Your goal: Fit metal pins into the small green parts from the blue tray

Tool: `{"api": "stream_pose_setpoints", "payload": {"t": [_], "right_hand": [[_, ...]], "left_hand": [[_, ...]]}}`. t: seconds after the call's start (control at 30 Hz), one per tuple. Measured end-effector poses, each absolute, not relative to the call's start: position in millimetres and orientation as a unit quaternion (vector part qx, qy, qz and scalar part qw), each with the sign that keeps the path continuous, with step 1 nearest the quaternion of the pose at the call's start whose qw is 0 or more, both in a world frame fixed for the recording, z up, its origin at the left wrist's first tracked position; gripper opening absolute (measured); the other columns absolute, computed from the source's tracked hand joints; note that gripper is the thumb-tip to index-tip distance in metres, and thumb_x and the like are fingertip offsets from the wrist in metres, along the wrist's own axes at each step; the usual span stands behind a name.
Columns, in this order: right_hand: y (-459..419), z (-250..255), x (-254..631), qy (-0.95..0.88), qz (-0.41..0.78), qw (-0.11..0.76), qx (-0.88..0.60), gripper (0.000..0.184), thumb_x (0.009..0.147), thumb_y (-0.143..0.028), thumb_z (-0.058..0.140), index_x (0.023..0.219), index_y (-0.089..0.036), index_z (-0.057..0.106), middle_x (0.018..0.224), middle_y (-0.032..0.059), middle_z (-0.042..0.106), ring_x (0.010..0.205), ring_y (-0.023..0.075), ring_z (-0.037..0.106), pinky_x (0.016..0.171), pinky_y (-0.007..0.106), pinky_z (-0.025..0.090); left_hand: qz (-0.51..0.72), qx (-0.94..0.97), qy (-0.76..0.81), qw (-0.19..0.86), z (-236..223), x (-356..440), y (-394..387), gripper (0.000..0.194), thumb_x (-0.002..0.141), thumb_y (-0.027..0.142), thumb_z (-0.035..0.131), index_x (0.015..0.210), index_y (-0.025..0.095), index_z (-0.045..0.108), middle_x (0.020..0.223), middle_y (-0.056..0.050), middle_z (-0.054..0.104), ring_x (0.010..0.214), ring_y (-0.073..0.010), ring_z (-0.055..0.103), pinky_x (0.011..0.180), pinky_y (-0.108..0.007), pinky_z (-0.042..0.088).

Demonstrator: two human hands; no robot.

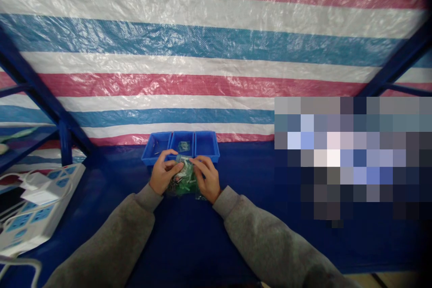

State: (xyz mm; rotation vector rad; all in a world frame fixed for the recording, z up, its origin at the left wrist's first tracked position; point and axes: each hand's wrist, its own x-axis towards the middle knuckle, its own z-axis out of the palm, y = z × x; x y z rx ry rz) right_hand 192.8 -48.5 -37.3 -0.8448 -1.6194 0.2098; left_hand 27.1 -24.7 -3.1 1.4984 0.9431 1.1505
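Between my two hands is a clear plastic bag (pixel 186 181) with green and dark small parts showing through it. My left hand (pixel 164 173) grips the bag's left upper side, thumb and fingers pinched on the plastic. On the other side my right hand (pixel 207 178) pinches the bag near its top edge, fingers bent inward. What the small parts are, I cannot make out. Just behind the hands stand three blue bins side by side: the left bin (pixel 146 160) has a few thin pieces in it, the middle bin (pixel 182 134) a small greenish packet, the right bin (pixel 207 160) shows its bare floor.
A white power strip (pixel 72 184) with white plugs and cables lies at the left on the blue table (pixel 189 243). Blue frame posts (pixel 65 144) rise at both sides. A striped plastic sheet (pixel 209 72) hangs behind. The right side is blurred into blocks.
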Motion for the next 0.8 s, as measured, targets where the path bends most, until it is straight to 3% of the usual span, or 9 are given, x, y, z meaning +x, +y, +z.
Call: {"api": "stream_pose_setpoints", "payload": {"t": [0.1, 0.2, 0.33, 0.47, 0.57, 0.7, 0.8], "right_hand": [[-48.1, -38.1, 193.0, -0.695, 0.081, 0.610, -0.371, 0.033, 0.086, -0.012, 0.047, 0.113, -0.025, 0.061, 0.115, 0.0094, 0.050, 0.086, 0.0153, 0.058, 0.073, 0.031, 0.052], [-48.2, -37.1, 193.4, -0.690, 0.080, 0.615, -0.373, 0.023, 0.085, -0.014, 0.051, 0.100, -0.023, 0.066, 0.114, 0.0096, 0.049, 0.090, 0.0166, 0.057, 0.074, 0.032, 0.051], [-48.6, -34.1, 194.1, -0.685, 0.097, 0.618, -0.374, 0.015, 0.086, -0.017, 0.051, 0.093, -0.019, 0.064, 0.103, 0.0089, 0.058, 0.091, 0.0171, 0.058, 0.081, 0.034, 0.050], [-48.1, -36.1, 193.3, -0.692, 0.111, 0.607, -0.374, 0.013, 0.087, -0.020, 0.051, 0.092, -0.018, 0.063, 0.084, 0.0046, 0.065, 0.080, 0.0153, 0.061, 0.078, 0.030, 0.051], [-48.6, -38.5, 193.0, -0.682, 0.110, 0.614, -0.382, 0.016, 0.088, -0.021, 0.050, 0.098, -0.019, 0.063, 0.087, 0.0046, 0.066, 0.078, 0.0151, 0.062, 0.077, 0.029, 0.051], [-50.2, -38.1, 194.3, -0.696, 0.120, 0.608, -0.362, 0.033, 0.090, -0.014, 0.039, 0.116, -0.021, 0.058, 0.097, 0.0066, 0.063, 0.073, 0.0132, 0.061, 0.072, 0.029, 0.053], [-49.9, -37.8, 194.2, -0.712, 0.096, 0.600, -0.352, 0.034, 0.088, -0.013, 0.043, 0.115, -0.024, 0.060, 0.109, 0.0089, 0.055, 0.085, 0.0155, 0.059, 0.073, 0.031, 0.052]], "left_hand": [[0.455, 0.614, 0.388, 0.516, -2.4, 28.6, -25.3, 0.046, 0.073, 0.039, 0.066, 0.108, 0.019, 0.045, 0.056, 0.006, 0.055, 0.040, -0.0083, 0.049, 0.039, -0.019, 0.043], [0.457, 0.646, 0.401, 0.460, -2.9, 27.1, -23.9, 0.031, 0.078, 0.044, 0.060, 0.087, 0.016, 0.057, 0.063, 0.001, 0.057, 0.052, -0.0109, 0.054, 0.046, -0.021, 0.046], [0.465, 0.730, 0.359, 0.350, -0.9, 22.0, -21.0, 0.047, 0.086, 0.052, 0.041, 0.079, 0.013, 0.066, 0.080, -0.007, 0.062, 0.075, -0.0179, 0.058, 0.066, -0.029, 0.049], [0.429, 0.792, 0.342, 0.267, -0.5, 21.6, -21.5, 0.033, 0.076, 0.047, 0.061, 0.084, 0.015, 0.067, 0.090, -0.008, 0.063, 0.087, -0.0205, 0.058, 0.082, -0.033, 0.046], [0.427, 0.760, 0.385, 0.304, -5.4, 24.2, -22.2, 0.027, 0.074, 0.040, 0.065, 0.087, 0.016, 0.064, 0.083, -0.005, 0.066, 0.075, -0.0171, 0.061, 0.071, -0.029, 0.049], [0.463, 0.672, 0.387, 0.429, -9.0, 24.6, -20.3, 0.045, 0.071, 0.038, 0.069, 0.107, 0.017, 0.051, 0.062, 0.003, 0.061, 0.048, -0.0118, 0.056, 0.049, -0.023, 0.047], [0.469, 0.644, 0.378, 0.472, -5.8, 23.1, -18.9, 0.051, 0.072, 0.037, 0.068, 0.112, 0.018, 0.044, 0.049, 0.008, 0.053, 0.038, -0.0096, 0.050, 0.043, -0.021, 0.043]]}}
